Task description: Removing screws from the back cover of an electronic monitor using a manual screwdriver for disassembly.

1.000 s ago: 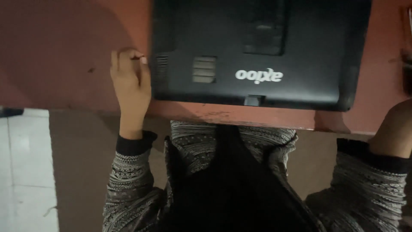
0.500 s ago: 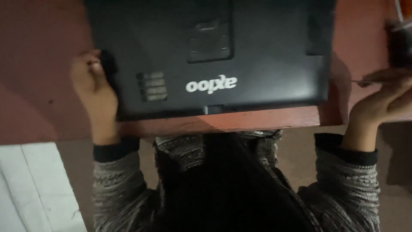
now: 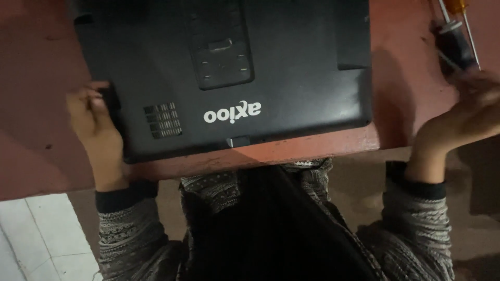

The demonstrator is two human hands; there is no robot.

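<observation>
I see black laptop (image 3: 224,78) flipped underside-up on red desk (image 3: 406,104), bottom cover still on. Left hand (image 3: 96,125) curled around its left edge. Right hand (image 3: 463,119) blurred, spread loosely, empty, beside screwdrivers (image 3: 458,36).

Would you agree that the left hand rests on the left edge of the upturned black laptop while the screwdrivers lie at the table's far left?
Not quite: the screwdrivers lie at the table's far right, above the right hand, as the head view shows. The left hand does rest on the left edge of the upturned black laptop.
</observation>
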